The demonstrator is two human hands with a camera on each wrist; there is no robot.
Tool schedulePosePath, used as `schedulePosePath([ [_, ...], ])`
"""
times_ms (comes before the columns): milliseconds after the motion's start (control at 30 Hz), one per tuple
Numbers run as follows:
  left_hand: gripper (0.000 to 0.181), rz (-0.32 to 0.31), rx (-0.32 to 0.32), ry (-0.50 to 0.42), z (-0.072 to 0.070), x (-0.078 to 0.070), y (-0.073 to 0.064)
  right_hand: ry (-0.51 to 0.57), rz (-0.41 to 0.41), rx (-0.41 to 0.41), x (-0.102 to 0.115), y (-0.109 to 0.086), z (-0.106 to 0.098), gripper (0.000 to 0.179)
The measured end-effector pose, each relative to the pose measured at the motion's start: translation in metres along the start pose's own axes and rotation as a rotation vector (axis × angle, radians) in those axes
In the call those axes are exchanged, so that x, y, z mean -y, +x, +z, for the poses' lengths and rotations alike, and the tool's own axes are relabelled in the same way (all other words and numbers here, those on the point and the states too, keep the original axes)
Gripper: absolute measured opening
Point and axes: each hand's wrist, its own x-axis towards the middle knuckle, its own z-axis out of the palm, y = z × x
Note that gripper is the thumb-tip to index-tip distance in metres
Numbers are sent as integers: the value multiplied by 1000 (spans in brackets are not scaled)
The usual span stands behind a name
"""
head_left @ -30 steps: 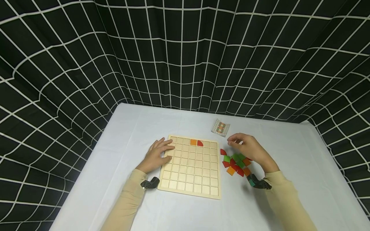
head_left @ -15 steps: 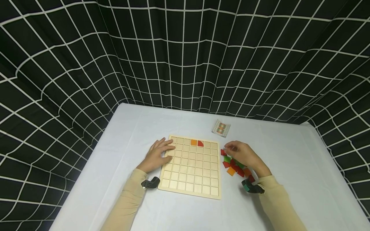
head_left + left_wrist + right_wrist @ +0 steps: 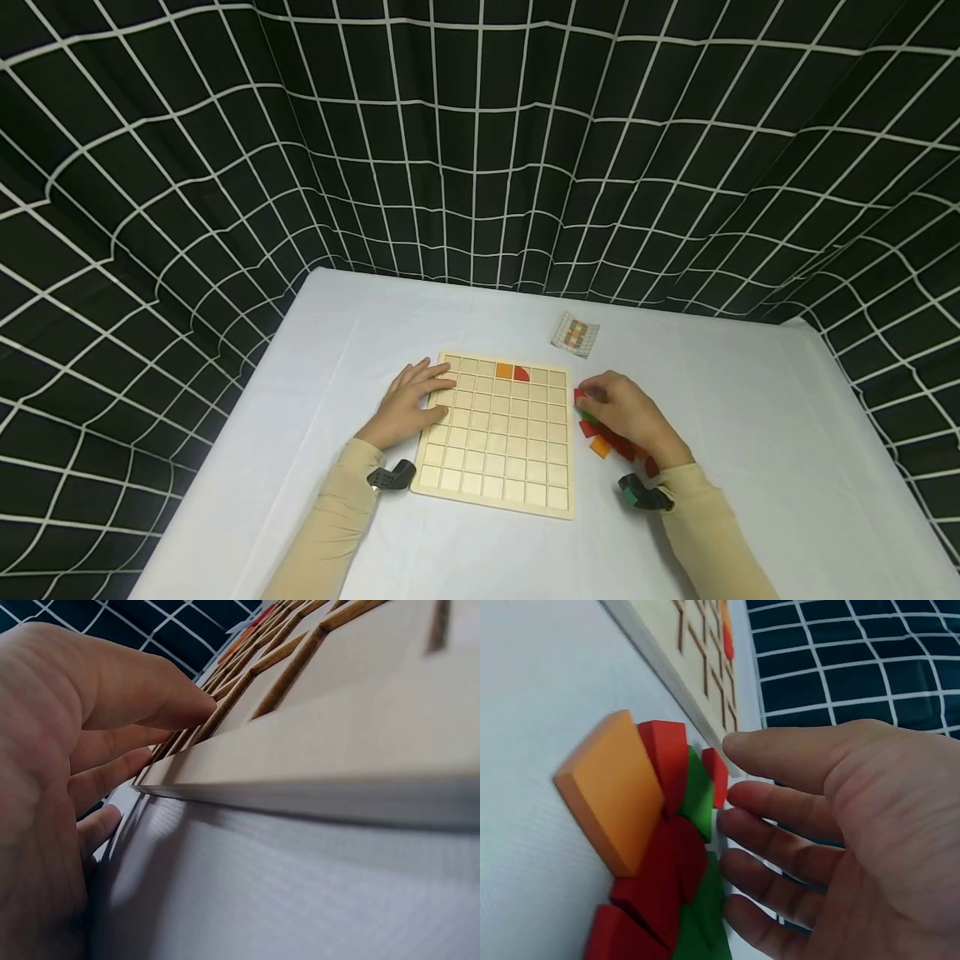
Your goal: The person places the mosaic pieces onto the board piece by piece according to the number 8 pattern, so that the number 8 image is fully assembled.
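Note:
My left hand (image 3: 405, 407) rests at the left edge of a pale wooden grid board (image 3: 491, 506), its fingers spread over the border. The left wrist view shows the thumb lying on the board's edge. An orange square tile (image 3: 504, 371) and a red quarter-round tile (image 3: 521, 374) sit side by side in the top row. Right of the board, my right hand (image 3: 626, 412) is over a pile of tiles. Its thumb and index finger stand apart beside a red tile (image 3: 716, 778) at the pile's far end; whether they touch it is unclear. The hand hides part of the pile.
Several red, green and orange tiles, among them an orange tile (image 3: 613, 791) and a green tile (image 3: 697, 796), lie close together. A small printed pattern card (image 3: 576, 334) lies beyond the board on the white tablecloth (image 3: 360, 325). A black gridded curtain (image 3: 480, 167) surrounds the table.
My right hand has come down and slightly left, toward the red tile at the pile's far end. My left hand and the tiles on the board have stayed in place.

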Motion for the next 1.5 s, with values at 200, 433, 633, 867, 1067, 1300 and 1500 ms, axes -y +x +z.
schedulePosePath([
  [200,46,5,-5,-4,0,-1,-1,-79,-5,-49,1,0,4,29],
  [433,46,15,-9,0,0,-1,-1,-67,-20,-59,3,1,4,26],
  [633,46,4,0,4,-1,-2,0,-20,-25,-43,3,3,4,22],
  [867,47,6,-2,-1,-3,-3,-1,86,-33,-28,4,5,-2,21],
  [1067,46,11,2,-2,-4,-3,-2,132,-29,-39,10,6,-8,21],
  [1300,46,18,1,3,-3,-2,-1,150,-71,-62,23,12,-14,23],
  [1500,47,14,8,9,-1,-4,0,186,-107,-72,39,19,-15,14],
])
